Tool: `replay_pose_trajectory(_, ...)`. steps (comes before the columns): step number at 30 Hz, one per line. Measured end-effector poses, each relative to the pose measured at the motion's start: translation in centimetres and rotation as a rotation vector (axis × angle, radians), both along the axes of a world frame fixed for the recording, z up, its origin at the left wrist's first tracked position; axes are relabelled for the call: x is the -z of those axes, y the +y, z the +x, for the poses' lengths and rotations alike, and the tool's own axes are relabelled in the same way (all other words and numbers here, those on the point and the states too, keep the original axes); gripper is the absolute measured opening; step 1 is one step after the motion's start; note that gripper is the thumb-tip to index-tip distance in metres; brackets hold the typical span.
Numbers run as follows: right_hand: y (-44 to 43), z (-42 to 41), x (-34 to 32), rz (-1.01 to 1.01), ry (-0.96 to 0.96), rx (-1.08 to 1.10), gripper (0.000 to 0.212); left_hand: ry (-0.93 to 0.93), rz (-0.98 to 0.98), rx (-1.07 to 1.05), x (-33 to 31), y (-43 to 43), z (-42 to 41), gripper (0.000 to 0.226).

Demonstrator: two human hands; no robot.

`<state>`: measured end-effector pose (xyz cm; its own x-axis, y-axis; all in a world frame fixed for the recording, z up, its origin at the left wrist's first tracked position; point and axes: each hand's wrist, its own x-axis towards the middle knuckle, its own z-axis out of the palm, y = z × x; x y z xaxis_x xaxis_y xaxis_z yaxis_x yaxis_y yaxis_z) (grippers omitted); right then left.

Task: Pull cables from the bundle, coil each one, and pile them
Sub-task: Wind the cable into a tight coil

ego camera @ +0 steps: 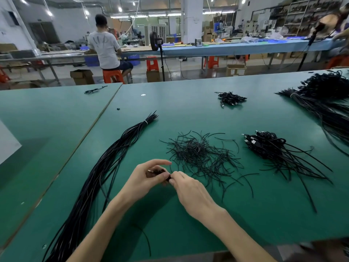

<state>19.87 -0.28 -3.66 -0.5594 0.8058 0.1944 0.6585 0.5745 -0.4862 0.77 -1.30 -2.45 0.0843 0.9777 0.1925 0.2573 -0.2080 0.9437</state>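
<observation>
Left hand: fingers curl round a small coiled cable.
Right hand: fingertips pinch it.
Tie heap: bundle left, coiled pile right.

The bundle bars the left of the table from near edge to far centre. Ties lie centre, with a pile with trailing ends just right of them. The left hand and right hand, gripping a coil, fill the gap between bundle and ties. Bare surface: near right edge, and far centre beyond the ties.
</observation>
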Motion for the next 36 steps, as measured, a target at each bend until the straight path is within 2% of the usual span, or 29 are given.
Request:
replay_pose_trajectory(6,-0.9,3.8,1.2,0.074,0.023,-0.022,0.023,0.089,0.014,0.02,0.6,-1.0,3.0,0.006)
replay_pose_trajectory(13,-1.0,3.9,1.3,0.102,0.09,0.009,0.023,-0.004,-0.04,0.008,0.2,-1.0,3.7,0.01)
replay_pose_trajectory(15,-0.7,4.0,1.3,0.011,0.18,0.043,0.023,-0.054,-0.099,0.024,-0.4,-0.6,3.6,0.024)
replay_pose_trajectory(18,0.1,4.8,1.0,-0.194,0.497,0.133,0.029,-0.058,-0.181,0.028,-1.2,0.6,3.9,0.039)
replay_pose_trajectory(20,0.5,5.4,0.9,-0.257,0.667,0.202,0.031,0.062,-0.159,0.002,-1.1,1.6,4.8,0.03)
replay_pose_trajectory(22,0.6,5.7,0.9,-0.291,0.768,0.244,0.031,0.228,-0.093,-0.157,-0.7,2.8,5.9,0.01)
replay_pose_trajectory(23,0.6,5.7,1.0,-0.296,0.791,0.255,0.031,0.304,-0.077,-0.268,-0.5,3.3,6.4,0.008)
replay_pose_trajectory(25,0.6,5.6,1.1,-0.296,0.811,0.276,0.031,0.421,-0.121,-0.4,-0.3,4.1,7.3,0.015)
replay_pose_trajectory(29,0.7,5.7,1.2,-0.294,0.837,0.294,0.031,0.684,-0.213,-0.433,-0.2,4.8,9.0,0.035)
replay_pose_trajectory(31,0.7,5.7,1.2,-0.297,0.842,0.286,0.032,0.803,-0.218,-0.446,-0.4,5.0,9.6,0.036)
replay_pose_trajectory(33,0.6,5.6,1.1,-0.298,0.839,0.283,0.032,0.863,-0.232,-0.449,-0.7,5.2,10.1,0.032)
replay_pose_trajectory(36,0.5,5.6,1.0,-0.291,0.829,0.273,0.031,0.857,-0.281,-0.44,-1.2,5.3,10.5,0.035)
